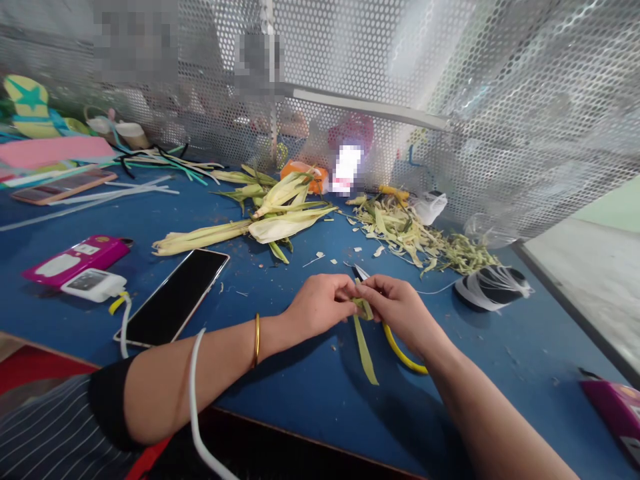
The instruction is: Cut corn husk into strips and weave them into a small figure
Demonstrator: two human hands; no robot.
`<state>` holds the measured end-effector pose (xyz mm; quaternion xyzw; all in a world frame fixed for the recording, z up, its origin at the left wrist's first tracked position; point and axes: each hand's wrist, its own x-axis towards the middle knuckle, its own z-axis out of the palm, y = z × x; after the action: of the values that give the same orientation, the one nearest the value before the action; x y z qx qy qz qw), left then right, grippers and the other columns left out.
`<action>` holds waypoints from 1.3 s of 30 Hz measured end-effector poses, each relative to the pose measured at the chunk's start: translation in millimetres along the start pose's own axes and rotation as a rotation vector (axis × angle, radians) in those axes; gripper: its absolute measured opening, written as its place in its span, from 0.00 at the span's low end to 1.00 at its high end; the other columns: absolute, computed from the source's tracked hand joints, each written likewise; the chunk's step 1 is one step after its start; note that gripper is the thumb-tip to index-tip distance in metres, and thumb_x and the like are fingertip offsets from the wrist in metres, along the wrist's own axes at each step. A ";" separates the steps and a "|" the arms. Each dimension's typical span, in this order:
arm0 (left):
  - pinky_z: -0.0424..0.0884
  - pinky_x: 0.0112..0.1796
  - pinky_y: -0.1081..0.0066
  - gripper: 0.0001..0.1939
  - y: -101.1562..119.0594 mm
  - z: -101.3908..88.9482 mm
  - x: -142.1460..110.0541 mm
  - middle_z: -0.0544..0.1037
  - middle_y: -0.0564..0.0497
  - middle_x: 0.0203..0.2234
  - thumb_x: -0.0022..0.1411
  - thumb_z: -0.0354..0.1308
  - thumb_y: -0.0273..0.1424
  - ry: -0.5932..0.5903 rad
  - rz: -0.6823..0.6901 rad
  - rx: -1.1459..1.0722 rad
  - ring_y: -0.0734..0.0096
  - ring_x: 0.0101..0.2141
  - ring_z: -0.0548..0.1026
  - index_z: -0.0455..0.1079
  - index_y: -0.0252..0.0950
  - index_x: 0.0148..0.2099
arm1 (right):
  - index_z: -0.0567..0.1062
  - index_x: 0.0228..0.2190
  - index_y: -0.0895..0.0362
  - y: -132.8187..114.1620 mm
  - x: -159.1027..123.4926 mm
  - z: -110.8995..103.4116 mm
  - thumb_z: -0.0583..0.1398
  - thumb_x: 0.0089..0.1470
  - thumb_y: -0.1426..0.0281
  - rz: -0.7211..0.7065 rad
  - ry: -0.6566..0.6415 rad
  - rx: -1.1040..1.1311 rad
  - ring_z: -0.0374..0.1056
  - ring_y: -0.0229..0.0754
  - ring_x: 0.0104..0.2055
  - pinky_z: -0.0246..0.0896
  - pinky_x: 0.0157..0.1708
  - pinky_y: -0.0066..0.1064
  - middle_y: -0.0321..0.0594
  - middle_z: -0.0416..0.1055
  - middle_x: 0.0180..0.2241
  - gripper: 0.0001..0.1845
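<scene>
A narrow green strip of corn husk (367,353) hangs from between my two hands, folded or knotted at its upper end. My left hand (323,303) pinches it from the left with thumb and fingers. From the right, my right hand (395,303) grips the same husk strip, its fingertips nearly meeting the left ones. Scissors with a yellow handle (405,357) lie under my right hand, their blade tips showing beyond the fingers. A white thread runs right to a dark spool (490,288) wound with white thread.
Corn husks (280,213) lie in a bunch at the back middle, husk scraps (400,227) in a pile to their right. At left are a black phone (175,297), a white device (93,285) and a purple packet (75,259). A perforated metal screen (380,80) bounds the blue table (295,387). A white cable (195,393) crosses my left arm.
</scene>
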<state>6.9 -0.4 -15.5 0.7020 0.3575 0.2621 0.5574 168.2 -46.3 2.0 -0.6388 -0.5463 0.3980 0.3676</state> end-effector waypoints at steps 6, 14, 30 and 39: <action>0.72 0.28 0.74 0.05 3.9 0.5 -0.5 0.80 0.52 0.25 0.51 0.60 0.25 -0.106 -0.068 -0.053 0.72 0.23 0.75 0.75 0.35 0.34 | 0.68 0.23 0.55 1.7 1.9 -4.6 0.62 0.52 0.58 -0.040 0.006 0.077 0.54 0.32 0.17 0.47 0.18 0.26 0.28 0.60 0.16 0.16; 0.71 0.28 0.76 0.04 3.0 -3.0 -2.9 0.75 0.54 0.20 0.54 0.61 0.28 -0.381 -0.111 -0.137 0.76 0.22 0.73 0.77 0.36 0.28 | 0.69 0.26 0.55 -3.4 4.2 -6.7 0.61 0.54 0.58 -0.071 0.276 0.217 0.68 0.35 0.20 0.59 0.21 0.26 0.35 0.72 0.22 0.15; 0.67 0.26 0.75 0.11 20.1 -0.4 -6.9 0.76 0.51 0.17 0.50 0.67 0.37 -0.229 -0.285 -0.146 0.75 0.20 0.71 0.77 0.33 0.24 | 0.69 0.33 0.54 -6.9 -10.1 11.3 0.59 0.61 0.63 -0.343 0.204 0.257 0.76 0.40 0.33 0.70 0.34 0.32 0.38 0.77 0.31 0.08; 0.67 0.28 0.73 0.10 21.8 -4.1 -3.4 0.73 0.53 0.17 0.51 0.67 0.35 -0.131 -0.279 -0.261 0.76 0.20 0.69 0.76 0.32 0.24 | 0.70 0.43 0.52 -3.1 -7.2 -1.0 0.55 0.64 0.65 -0.553 0.264 -0.031 0.74 0.43 0.43 0.66 0.45 0.37 0.39 0.78 0.39 0.07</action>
<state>6.2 -3.3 6.8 0.5831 0.3773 0.1801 0.6966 167.1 -53.0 6.0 -0.5178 -0.6529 0.1878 0.5199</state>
